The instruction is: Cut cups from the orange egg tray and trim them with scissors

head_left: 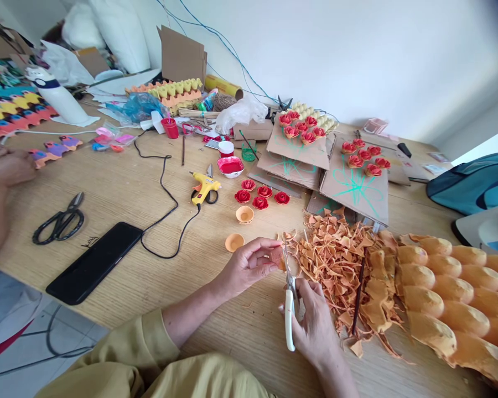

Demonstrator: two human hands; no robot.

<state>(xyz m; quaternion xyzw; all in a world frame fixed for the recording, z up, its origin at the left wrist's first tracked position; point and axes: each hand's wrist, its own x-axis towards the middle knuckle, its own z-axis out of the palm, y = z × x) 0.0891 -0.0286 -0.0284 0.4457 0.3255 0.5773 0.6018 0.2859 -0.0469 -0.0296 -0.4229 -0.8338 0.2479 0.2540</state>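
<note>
My left hand [251,265] pinches a small orange piece of egg-carton cardboard [279,258] at its fingertips. My right hand [313,326] grips white-handled scissors [289,301], whose blades point up into that piece. Both hands rest low over the wooden table [149,188]. A heap of orange cardboard scraps [340,265] lies just right of the hands. Two cut orange cups, one [234,242] near my left hand and one [244,214] farther back, sit on the table. Several red painted paper roses [259,194] lie behind them.
An orange egg carton [448,298] lies at the right. A yellow glue gun [203,187] with a black cord, a black phone [94,262] and black scissors [60,222] lie on the left half. Cardboard sheets [357,185] carry more roses. Another person's hand [4,166] shows at the left edge.
</note>
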